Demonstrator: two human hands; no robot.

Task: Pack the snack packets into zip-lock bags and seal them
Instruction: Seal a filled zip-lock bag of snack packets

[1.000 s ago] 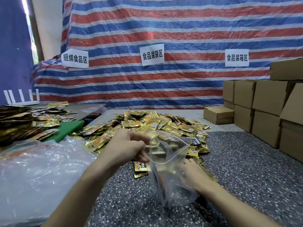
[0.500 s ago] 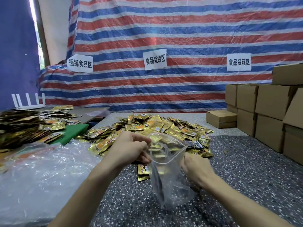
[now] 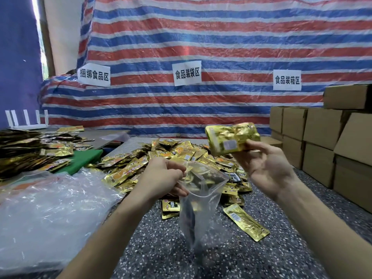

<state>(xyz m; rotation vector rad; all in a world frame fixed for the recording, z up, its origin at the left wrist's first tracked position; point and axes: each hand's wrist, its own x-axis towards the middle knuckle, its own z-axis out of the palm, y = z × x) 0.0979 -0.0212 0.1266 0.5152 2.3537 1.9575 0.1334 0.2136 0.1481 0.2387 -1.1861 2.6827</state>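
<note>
A clear zip-lock bag (image 3: 198, 206) hangs open over the speckled table (image 3: 281, 208), and my left hand (image 3: 163, 178) pinches its rim at the left. Raised to the upper right of the bag's mouth, my right hand (image 3: 265, 168) grips a gold snack packet (image 3: 231, 137). A big heap of gold snack packets (image 3: 175, 156) lies on the table behind both hands. One loose gold packet (image 3: 246, 222) rests right of the bag, another (image 3: 170, 206) partly behind it.
A stack of clear plastic bags (image 3: 50, 214) covers the near left. More gold packets (image 3: 26, 150) pile up at far left beside a green mat (image 3: 84, 160). Cardboard boxes (image 3: 330, 141) stand along the right. A striped tarp with paper signs hangs behind.
My right hand has let go of the bag's right rim, picked up a gold packet and lifted it above the bag. My left hand still holds the bag's rim.
</note>
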